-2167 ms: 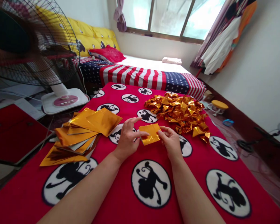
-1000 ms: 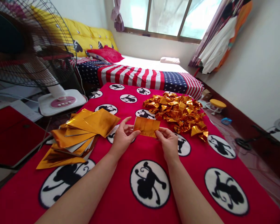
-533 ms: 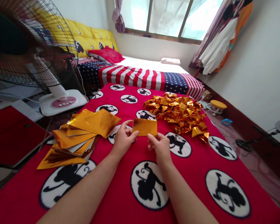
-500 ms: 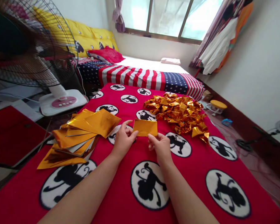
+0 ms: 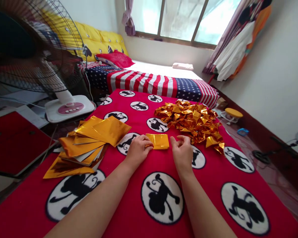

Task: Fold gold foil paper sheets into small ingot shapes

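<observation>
A sheet of gold foil paper (image 5: 161, 141), folded into a small rectangle, lies on the red cloth in front of me. My left hand (image 5: 138, 149) grips its left end, thumb at the near edge and fingers over the top. Just off the paper's right end is my right hand (image 5: 183, 152), empty, its fingers loosely curled and the thumb a little apart from them. To the left, a fanned stack of flat gold foil sheets (image 5: 111, 129) rests on the cloth. A heap of folded gold foil pieces (image 5: 192, 117) sits beyond my right hand.
The red cloth (image 5: 124, 215) with black monkey prints covers the work surface. A fan (image 5: 69, 107) with turning blades stands at the left, near a red panel (image 5: 17, 145). Behind is a bed with a striped and starred cover (image 5: 141, 82). A yellow stool (image 5: 233, 113) stands right.
The folded paper has been lowered nearly flat onto the cloth. My right hand has let go of it and moved right. My left fingers have come down over its left end.
</observation>
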`<action>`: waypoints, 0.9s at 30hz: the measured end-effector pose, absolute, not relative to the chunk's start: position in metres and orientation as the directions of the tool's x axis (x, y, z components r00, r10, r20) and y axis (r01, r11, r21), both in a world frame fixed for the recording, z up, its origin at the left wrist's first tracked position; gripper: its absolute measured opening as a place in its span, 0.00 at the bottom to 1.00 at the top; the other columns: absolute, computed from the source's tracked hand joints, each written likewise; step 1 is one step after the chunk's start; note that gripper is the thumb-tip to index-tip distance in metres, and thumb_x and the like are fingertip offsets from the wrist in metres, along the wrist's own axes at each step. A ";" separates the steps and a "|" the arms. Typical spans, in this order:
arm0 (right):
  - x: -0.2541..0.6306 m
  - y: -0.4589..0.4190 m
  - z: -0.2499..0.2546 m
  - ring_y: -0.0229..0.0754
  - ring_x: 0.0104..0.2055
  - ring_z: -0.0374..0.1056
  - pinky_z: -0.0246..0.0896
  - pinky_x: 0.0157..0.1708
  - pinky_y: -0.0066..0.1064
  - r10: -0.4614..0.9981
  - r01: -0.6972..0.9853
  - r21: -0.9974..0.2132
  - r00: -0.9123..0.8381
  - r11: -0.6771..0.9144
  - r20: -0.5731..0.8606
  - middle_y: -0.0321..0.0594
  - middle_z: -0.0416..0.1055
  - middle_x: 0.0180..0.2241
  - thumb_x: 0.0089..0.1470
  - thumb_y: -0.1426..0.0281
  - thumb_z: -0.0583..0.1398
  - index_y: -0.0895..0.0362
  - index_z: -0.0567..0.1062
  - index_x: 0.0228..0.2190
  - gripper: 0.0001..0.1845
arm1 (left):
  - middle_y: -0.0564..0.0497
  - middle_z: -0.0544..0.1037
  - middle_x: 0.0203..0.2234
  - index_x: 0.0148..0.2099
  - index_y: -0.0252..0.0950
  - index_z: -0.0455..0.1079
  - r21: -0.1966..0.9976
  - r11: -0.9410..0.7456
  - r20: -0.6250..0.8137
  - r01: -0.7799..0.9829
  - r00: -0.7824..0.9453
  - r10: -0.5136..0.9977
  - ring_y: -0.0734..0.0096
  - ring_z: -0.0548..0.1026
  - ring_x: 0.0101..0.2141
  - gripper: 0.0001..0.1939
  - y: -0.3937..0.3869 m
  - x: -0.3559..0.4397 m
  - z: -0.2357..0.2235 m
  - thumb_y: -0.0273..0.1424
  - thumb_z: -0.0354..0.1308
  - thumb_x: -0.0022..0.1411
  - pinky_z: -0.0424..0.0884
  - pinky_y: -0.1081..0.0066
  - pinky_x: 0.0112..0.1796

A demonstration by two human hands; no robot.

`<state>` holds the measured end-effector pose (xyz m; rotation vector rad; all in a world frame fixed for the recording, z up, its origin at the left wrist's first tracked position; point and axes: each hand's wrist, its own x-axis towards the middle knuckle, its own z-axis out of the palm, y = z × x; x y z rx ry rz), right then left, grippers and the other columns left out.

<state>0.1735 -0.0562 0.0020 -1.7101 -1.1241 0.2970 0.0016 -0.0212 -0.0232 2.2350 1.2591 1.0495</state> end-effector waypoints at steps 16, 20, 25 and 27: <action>0.116 -0.011 -0.032 0.47 0.71 0.29 0.25 0.66 0.52 0.932 0.520 -0.783 -0.079 0.341 0.353 0.46 0.44 0.68 0.55 0.39 0.31 0.55 0.41 0.66 0.48 | 0.48 0.76 0.31 0.30 0.35 0.76 0.593 -0.529 0.416 0.607 0.332 0.847 0.63 0.72 0.36 0.07 -0.016 0.002 -0.028 0.21 0.57 0.54 0.69 0.65 0.40; 0.138 -0.016 -0.032 0.47 0.71 0.24 0.26 0.65 0.54 0.934 0.633 -0.693 -0.162 0.346 0.319 0.43 0.35 0.69 0.58 0.42 0.31 0.54 0.36 0.67 0.44 | 0.50 0.75 0.31 0.32 0.38 0.78 0.618 -0.509 0.385 0.599 0.335 0.860 0.65 0.72 0.36 0.07 -0.019 0.002 -0.024 0.24 0.58 0.56 0.69 0.64 0.41; 0.155 -0.019 -0.032 0.46 0.70 0.20 0.29 0.65 0.56 0.941 0.772 -0.548 -0.199 0.323 0.274 0.43 0.31 0.70 0.64 0.51 0.36 0.54 0.33 0.67 0.37 | 0.50 0.75 0.31 0.33 0.39 0.79 0.615 -0.507 0.381 0.604 0.335 0.862 0.65 0.72 0.37 0.05 -0.018 0.002 -0.024 0.26 0.62 0.55 0.68 0.64 0.41; 0.162 -0.020 -0.034 0.46 0.70 0.21 0.30 0.65 0.55 0.948 0.836 -0.464 -0.191 0.293 0.254 0.45 0.32 0.69 0.65 0.56 0.39 0.56 0.34 0.67 0.35 | 0.50 0.75 0.31 0.33 0.39 0.79 0.610 -0.506 0.384 0.610 0.331 0.862 0.65 0.72 0.37 0.04 -0.018 0.002 -0.025 0.26 0.63 0.55 0.68 0.65 0.41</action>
